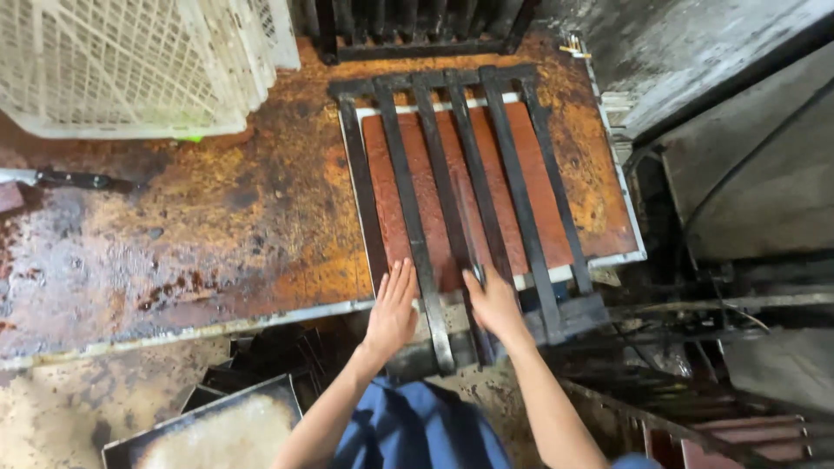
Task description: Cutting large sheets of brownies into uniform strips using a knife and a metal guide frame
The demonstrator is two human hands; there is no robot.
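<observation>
Looking down from the head view: black slatted metal frame (452, 200) lying flat over a reddish-brown slab in a pale-rimmed tray (621, 257), on a rusty, wet-looking surface (226, 217). Five long dark bars running away from the viewer, joined by a crossbar at the far end and a heavier block at the near end, which overhangs the near edge of the surface.

Left hand (392, 310) resting flat, fingers together and extended, on the tray's near edge between the two leftmost bars of the frame; gripping nothing. Right hand (493, 301) also flat, fingers spread a little, pressing on the frame's middle bars near the near end; not closed round anything.

Judging by thickness and colour: likely steel, rigid and fairly heavy, no flex to be expected. Greasy sheen all round suggests slick bars, so probably a sure hold only at the near end block or by wrapping round two outer bars, one on each side, for balance. Slab beneath looks soft and easily marked.

Left of the frame: white lattice plastic crates (130, 61) at the far corner, a black-handled knife (61, 179) at the surface's edge. Near side of the frame, below the surface: dark metal pans (217, 426) and a blue garment (417, 430).
</observation>
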